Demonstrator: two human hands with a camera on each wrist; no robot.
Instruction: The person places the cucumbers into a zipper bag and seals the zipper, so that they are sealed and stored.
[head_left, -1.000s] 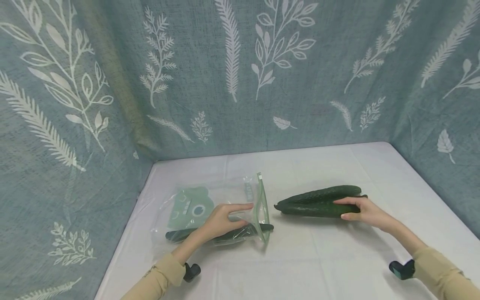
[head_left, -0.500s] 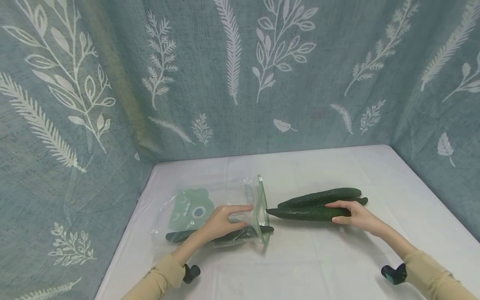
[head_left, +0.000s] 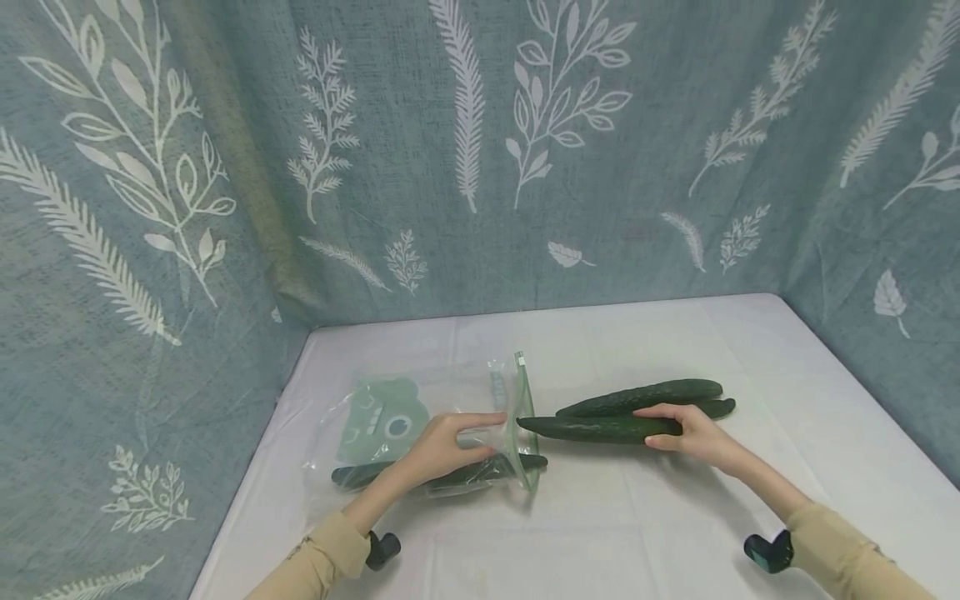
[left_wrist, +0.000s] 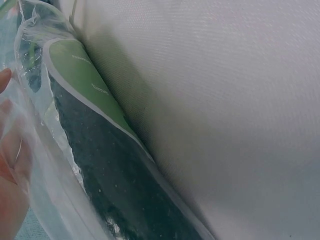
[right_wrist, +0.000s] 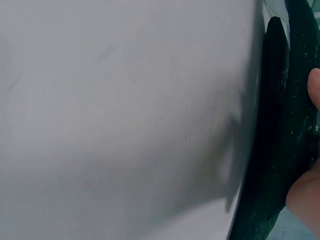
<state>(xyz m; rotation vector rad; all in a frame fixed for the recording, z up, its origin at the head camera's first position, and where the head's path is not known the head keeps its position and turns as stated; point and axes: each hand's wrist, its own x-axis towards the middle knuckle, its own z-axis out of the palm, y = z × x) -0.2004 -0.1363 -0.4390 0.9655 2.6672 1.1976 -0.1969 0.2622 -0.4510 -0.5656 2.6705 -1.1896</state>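
My left hand (head_left: 438, 443) holds a clear zip bag (head_left: 457, 379) near its green-edged mouth, thumb and finger spread apart. One cucumber (head_left: 365, 473) lies inside along the bag's near side; the left wrist view shows this bagged cucumber (left_wrist: 115, 160) through the plastic, close beside the left hand (left_wrist: 12, 165). My right hand (head_left: 693, 435) grips another cucumber (head_left: 592, 428), whose tip reaches the bag's mouth. Thumb and part of the palm of the right hand (right_wrist: 307, 195) show against the gripped cucumber (right_wrist: 302, 85). Behind it lies a further cucumber (head_left: 648, 395); a cucumber end (head_left: 718, 407) pokes out past the fingers.
A white cloth covers the table (head_left: 570, 533). Blue-grey patterned curtain (head_left: 637, 167) stands behind it and at both sides. Dark wrist cameras (head_left: 768, 552) sit by the sleeves, low over the cloth.
My right hand has moved left with the gripped cucumber, bringing its tip from short of the bag to its mouth. The cucumber behind has barely moved. My left hand stays at the bag.
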